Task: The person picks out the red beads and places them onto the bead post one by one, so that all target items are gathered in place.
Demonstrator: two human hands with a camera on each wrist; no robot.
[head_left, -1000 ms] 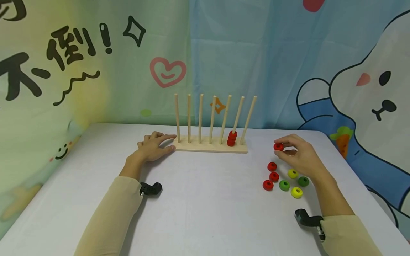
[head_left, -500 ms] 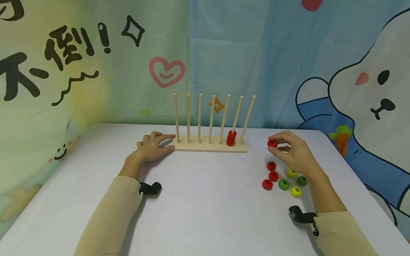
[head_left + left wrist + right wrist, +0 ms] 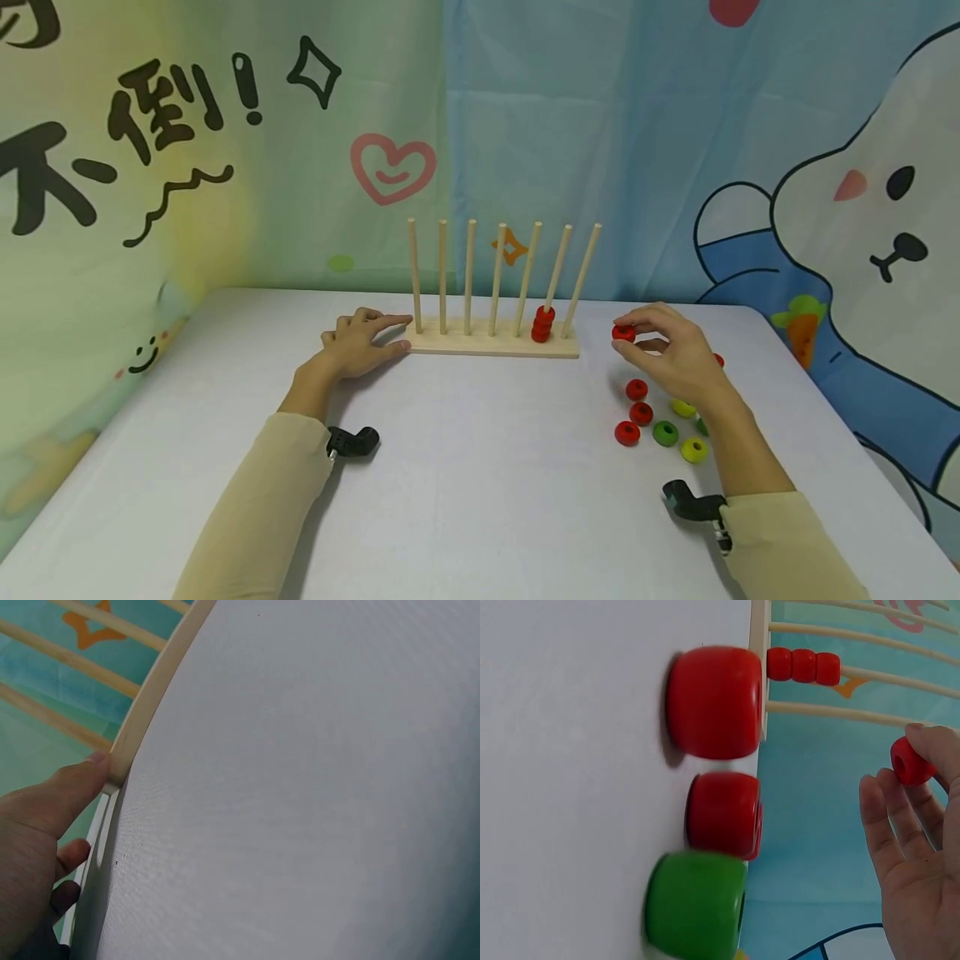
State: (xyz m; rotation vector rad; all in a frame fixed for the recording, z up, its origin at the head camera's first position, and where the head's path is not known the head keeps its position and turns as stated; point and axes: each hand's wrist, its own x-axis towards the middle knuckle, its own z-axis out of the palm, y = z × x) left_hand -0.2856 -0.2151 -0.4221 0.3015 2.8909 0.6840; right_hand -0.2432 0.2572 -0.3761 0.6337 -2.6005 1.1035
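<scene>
Your right hand is pinching a red bead between thumb and fingertips, while its other fingers are reaching out loosely beside it. You are holding that bead off the tabletop, to the right of the wooden base and apart from the pegs, with its hole facing down toward the table. Your left hand is keeping its thumb and index finger spread, and both are touching the left end of the base; its remaining fingers are bending loosely behind.

Seven pegs are rising from the base in a row. On the second peg from the right, three stacked red beads are sitting one above another.

Below your right hand, loose beads are lying on the white table. Three red beads are forming a short line at the left of the group; beside them a green bead and two yellow beads are resting. Your right wrist is partly covering a second green bead, and another red bead is peeking out beyond your hand.

You are wearing beige sleeves, with a black device showing at each wrist. Behind the table, a printed cloth is hanging, green toward the left and blue toward the right.
</scene>
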